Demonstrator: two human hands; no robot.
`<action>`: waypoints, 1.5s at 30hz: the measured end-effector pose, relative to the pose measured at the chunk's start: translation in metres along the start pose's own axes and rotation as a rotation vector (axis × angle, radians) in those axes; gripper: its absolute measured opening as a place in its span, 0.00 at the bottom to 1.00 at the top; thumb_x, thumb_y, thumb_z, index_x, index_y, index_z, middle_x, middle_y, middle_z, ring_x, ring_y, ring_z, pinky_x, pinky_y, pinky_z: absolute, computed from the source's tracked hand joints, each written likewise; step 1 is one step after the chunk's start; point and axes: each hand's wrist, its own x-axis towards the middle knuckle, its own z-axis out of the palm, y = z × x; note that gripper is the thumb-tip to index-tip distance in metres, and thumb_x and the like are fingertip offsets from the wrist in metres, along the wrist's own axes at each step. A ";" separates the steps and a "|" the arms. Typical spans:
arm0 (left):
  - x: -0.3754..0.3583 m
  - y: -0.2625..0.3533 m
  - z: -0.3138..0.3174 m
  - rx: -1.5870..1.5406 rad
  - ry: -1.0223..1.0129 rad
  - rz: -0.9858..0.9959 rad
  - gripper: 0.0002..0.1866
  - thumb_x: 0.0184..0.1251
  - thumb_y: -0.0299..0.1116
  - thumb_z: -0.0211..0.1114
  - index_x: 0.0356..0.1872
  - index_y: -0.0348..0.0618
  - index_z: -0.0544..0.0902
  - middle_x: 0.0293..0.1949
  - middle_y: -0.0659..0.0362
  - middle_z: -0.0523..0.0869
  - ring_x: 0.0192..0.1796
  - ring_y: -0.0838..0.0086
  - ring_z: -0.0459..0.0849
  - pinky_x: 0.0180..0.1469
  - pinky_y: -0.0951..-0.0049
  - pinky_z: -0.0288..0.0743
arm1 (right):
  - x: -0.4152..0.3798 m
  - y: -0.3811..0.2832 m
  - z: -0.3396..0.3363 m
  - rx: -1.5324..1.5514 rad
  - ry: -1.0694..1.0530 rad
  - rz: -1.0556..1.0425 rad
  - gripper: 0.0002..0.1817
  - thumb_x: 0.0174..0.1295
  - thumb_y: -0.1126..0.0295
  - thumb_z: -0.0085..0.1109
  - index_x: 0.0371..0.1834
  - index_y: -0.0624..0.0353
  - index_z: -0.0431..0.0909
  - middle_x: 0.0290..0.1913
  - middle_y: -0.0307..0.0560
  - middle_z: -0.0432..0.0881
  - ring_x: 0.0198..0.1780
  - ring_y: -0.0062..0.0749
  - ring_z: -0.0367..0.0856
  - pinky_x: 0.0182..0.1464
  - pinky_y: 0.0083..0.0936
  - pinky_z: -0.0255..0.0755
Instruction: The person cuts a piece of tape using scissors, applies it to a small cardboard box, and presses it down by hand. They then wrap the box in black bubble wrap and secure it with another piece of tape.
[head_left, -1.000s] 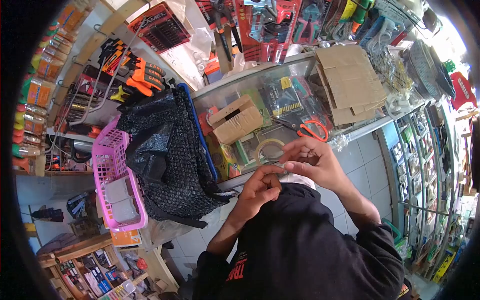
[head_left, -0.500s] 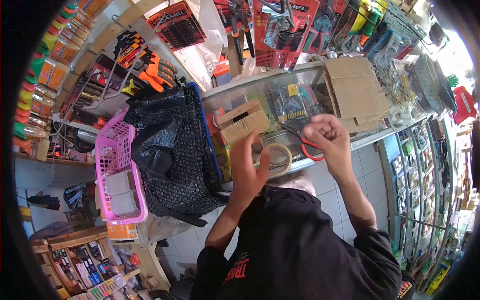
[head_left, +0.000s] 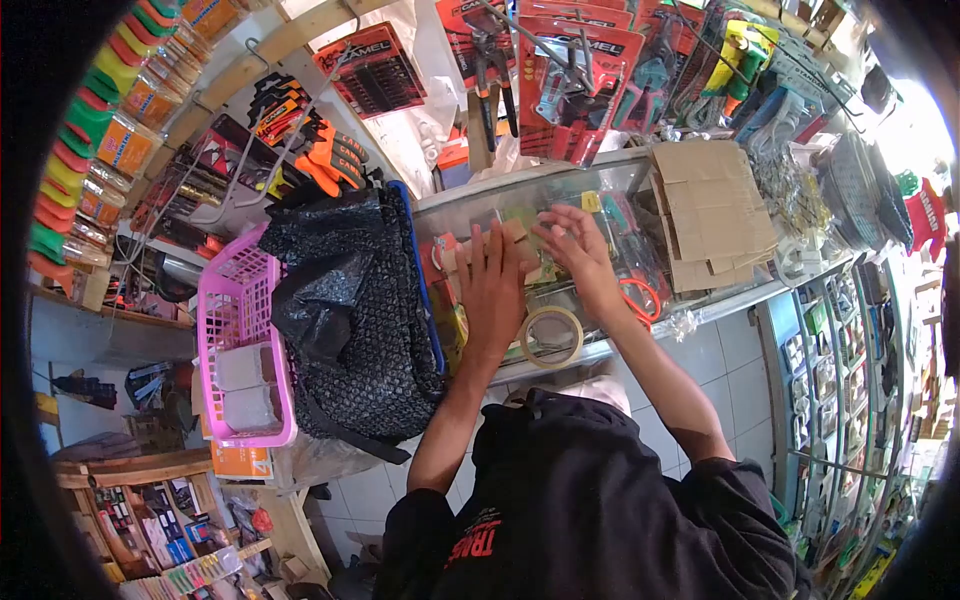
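My left hand (head_left: 492, 280) lies over a small brown cardboard box (head_left: 517, 248) on the glass counter, fingers stretched out and covering much of it. Just right of the box is my right hand (head_left: 582, 252), its fingers apart and slightly bent toward the left; I see nothing held in it. A roll of pale tape (head_left: 576, 345) rests between my forearms near the counter's front edge. Beside my right wrist lie scissors, of which the red handles (head_left: 650, 300) show while the blades are mostly hidden.
Black bubble wrap (head_left: 350, 320) and a pink basket (head_left: 290, 405) stand to the left. Flattened cardboard (head_left: 715, 215) covers the counter's right part. Packaged tools (head_left: 580, 80) hang along the back. A crumpled clear plastic piece (head_left: 685, 325) is at the front edge.
My left hand has moved forward onto the box and flattened over it. My right hand has moved left from above the scissors toward the box, its curled fingers extending.
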 end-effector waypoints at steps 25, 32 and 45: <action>0.005 -0.005 0.014 -0.042 0.026 0.112 0.31 0.81 0.39 0.61 0.76 0.28 0.72 0.77 0.40 0.73 0.81 0.42 0.69 0.83 0.46 0.62 | -0.005 -0.010 0.019 -0.430 -0.144 -0.108 0.27 0.89 0.57 0.42 0.80 0.66 0.61 0.72 0.60 0.77 0.75 0.45 0.77 0.77 0.38 0.69; 0.004 -0.005 0.015 -0.067 0.040 0.100 0.31 0.81 0.39 0.62 0.75 0.29 0.72 0.77 0.40 0.74 0.81 0.43 0.69 0.83 0.47 0.62 | -0.008 -0.004 0.017 -0.348 -0.131 -0.120 0.30 0.89 0.56 0.40 0.83 0.66 0.55 0.75 0.60 0.71 0.76 0.51 0.76 0.77 0.39 0.68; 0.001 -0.004 0.015 -0.087 0.008 0.060 0.31 0.78 0.40 0.66 0.74 0.32 0.74 0.77 0.43 0.74 0.81 0.46 0.69 0.82 0.49 0.64 | -0.004 -0.005 -0.001 0.173 0.035 0.087 0.29 0.88 0.53 0.45 0.80 0.59 0.58 0.68 0.58 0.81 0.68 0.48 0.83 0.74 0.43 0.71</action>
